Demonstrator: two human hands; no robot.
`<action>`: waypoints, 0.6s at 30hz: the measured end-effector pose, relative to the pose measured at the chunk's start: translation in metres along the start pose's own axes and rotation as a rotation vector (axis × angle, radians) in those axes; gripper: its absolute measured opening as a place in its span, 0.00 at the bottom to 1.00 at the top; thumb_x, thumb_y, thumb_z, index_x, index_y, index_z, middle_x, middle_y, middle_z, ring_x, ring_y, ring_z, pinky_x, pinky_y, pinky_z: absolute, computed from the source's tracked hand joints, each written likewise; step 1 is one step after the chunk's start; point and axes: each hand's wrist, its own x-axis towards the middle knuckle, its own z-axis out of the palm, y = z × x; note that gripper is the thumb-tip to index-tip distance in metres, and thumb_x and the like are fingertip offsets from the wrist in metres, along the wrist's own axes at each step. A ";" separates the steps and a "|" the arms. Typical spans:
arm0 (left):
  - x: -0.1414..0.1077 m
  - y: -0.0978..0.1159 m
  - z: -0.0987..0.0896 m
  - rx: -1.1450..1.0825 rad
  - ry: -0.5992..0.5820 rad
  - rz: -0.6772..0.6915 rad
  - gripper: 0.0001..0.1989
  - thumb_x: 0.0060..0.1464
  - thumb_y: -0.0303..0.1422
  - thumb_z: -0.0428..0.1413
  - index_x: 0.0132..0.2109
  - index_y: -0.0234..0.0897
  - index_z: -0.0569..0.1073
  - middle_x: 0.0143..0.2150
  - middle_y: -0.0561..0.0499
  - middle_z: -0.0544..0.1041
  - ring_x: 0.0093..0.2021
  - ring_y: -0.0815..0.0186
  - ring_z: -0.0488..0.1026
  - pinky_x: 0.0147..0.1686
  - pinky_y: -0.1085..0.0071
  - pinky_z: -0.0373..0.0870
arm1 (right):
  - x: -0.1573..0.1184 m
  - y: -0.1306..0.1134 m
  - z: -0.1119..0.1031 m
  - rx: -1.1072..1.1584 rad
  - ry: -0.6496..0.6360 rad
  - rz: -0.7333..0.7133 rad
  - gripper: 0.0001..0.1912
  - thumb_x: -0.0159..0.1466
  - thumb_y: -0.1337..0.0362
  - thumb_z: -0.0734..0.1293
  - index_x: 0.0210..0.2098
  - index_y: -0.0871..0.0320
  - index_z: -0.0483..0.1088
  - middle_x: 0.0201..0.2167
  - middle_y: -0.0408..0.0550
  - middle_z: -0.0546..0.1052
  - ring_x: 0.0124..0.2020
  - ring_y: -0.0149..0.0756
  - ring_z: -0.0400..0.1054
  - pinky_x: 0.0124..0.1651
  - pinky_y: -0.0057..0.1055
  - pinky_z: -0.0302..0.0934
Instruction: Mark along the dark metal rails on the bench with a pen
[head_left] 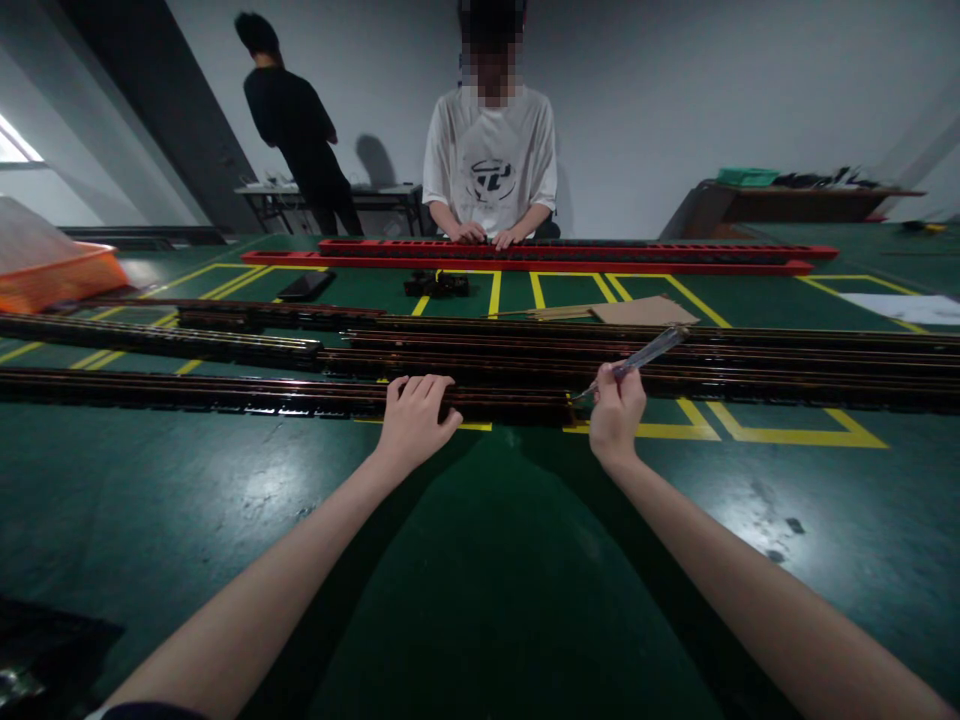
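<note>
My left hand (416, 415) rests over a long, dark, glossy strip (247, 392), its fingers curled across the far side and the thumb at the near side. The strip runs from the left edge of the view to an end in front of me. In my closed right hand (619, 412) is a screwdriver (651, 350) with a clear handle that points up and to the right. Its thin shaft slants down to the strip's right end, close to a small yellow spot; whether the tip touches cannot be made out. More dark strips (787, 365) lie just behind.
A co-worker (491, 165) sits across the green table (480, 580) with both hands at a long red rack (525, 262). A phone (306, 286), a black part (436, 285), cardboard (645, 311) and an orange basket (64, 275) lie on it. Another person (296, 125) stands behind.
</note>
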 end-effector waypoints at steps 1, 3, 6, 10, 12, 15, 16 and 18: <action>0.000 0.000 0.000 -0.001 -0.002 0.000 0.15 0.54 0.34 0.48 0.48 0.35 0.69 0.46 0.44 0.76 0.48 0.56 0.70 0.53 0.55 0.56 | 0.000 -0.001 0.000 -0.019 0.010 -0.006 0.11 0.61 0.55 0.59 0.27 0.55 0.60 0.19 0.37 0.60 0.21 0.31 0.55 0.27 0.30 0.51; 0.000 0.000 0.000 -0.003 -0.006 0.002 0.16 0.54 0.34 0.48 0.48 0.34 0.69 0.46 0.44 0.76 0.48 0.55 0.70 0.53 0.55 0.56 | 0.000 -0.003 -0.001 -0.077 0.049 -0.026 0.12 0.61 0.55 0.58 0.27 0.56 0.60 0.19 0.38 0.61 0.22 0.32 0.56 0.28 0.31 0.51; 0.000 0.000 0.001 -0.007 -0.009 0.008 0.16 0.54 0.34 0.48 0.49 0.33 0.69 0.47 0.43 0.75 0.48 0.55 0.69 0.53 0.55 0.56 | 0.000 -0.005 -0.002 -0.169 0.124 -0.045 0.12 0.62 0.55 0.57 0.28 0.56 0.61 0.21 0.40 0.63 0.24 0.34 0.58 0.31 0.32 0.53; 0.000 -0.001 0.000 -0.018 0.002 0.005 0.16 0.54 0.34 0.48 0.48 0.35 0.69 0.47 0.43 0.75 0.48 0.55 0.69 0.54 0.54 0.56 | -0.002 -0.007 -0.004 -0.182 0.154 -0.080 0.12 0.63 0.54 0.56 0.29 0.55 0.60 0.21 0.42 0.64 0.24 0.36 0.60 0.32 0.33 0.54; 0.000 -0.001 0.000 -0.022 0.004 0.003 0.16 0.54 0.34 0.48 0.48 0.36 0.69 0.47 0.43 0.75 0.48 0.55 0.69 0.54 0.54 0.56 | -0.007 -0.010 -0.003 -0.165 0.121 -0.155 0.12 0.64 0.54 0.55 0.31 0.55 0.61 0.22 0.43 0.64 0.24 0.37 0.61 0.31 0.33 0.55; -0.001 -0.001 -0.001 -0.021 0.005 -0.004 0.15 0.54 0.34 0.48 0.48 0.37 0.69 0.47 0.44 0.75 0.49 0.55 0.69 0.54 0.54 0.56 | -0.016 -0.013 0.000 -0.223 -0.030 -0.321 0.13 0.65 0.55 0.55 0.30 0.54 0.62 0.22 0.44 0.66 0.23 0.36 0.61 0.30 0.33 0.55; -0.001 -0.001 0.000 -0.021 0.006 -0.007 0.15 0.54 0.34 0.48 0.48 0.37 0.69 0.47 0.44 0.75 0.49 0.55 0.69 0.54 0.54 0.56 | -0.019 -0.014 0.001 -0.266 -0.102 -0.387 0.13 0.64 0.55 0.56 0.28 0.54 0.62 0.22 0.45 0.68 0.24 0.37 0.62 0.31 0.33 0.55; -0.001 -0.001 0.000 -0.020 0.003 -0.007 0.15 0.54 0.34 0.48 0.48 0.37 0.69 0.47 0.44 0.75 0.49 0.55 0.69 0.54 0.54 0.55 | -0.022 -0.016 0.004 -0.354 -0.245 -0.514 0.12 0.64 0.57 0.59 0.25 0.54 0.63 0.24 0.46 0.71 0.26 0.37 0.64 0.33 0.34 0.55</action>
